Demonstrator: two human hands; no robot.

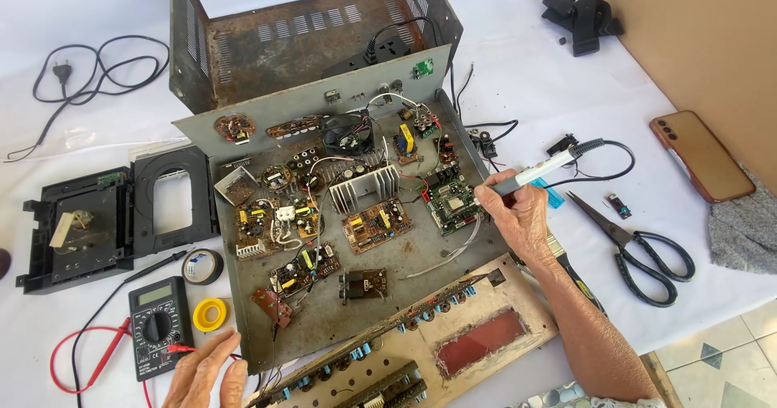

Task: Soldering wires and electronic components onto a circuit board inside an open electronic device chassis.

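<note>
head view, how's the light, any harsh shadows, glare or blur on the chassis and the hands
Head view: bright, even daylight on the white cloth, with only short soft shadows beside the scissors and the open chassis; no strong glare, though the cloth is nearly washed out; right hand with the soldering iron and left hand are sharp, no motion blur.

2 tape rolls: 1 black [202, 265], 1 yellow [210, 314]. 1 multimeter [159, 325], 1 pr scissors [635, 250], 1 phone [701, 155]. 1 soldering iron [544, 167].

multimeter [159, 325] left of chassis [421, 258]; scissors [639, 250] right | phone [701, 155] far right; cover [267, 40] behind
</note>
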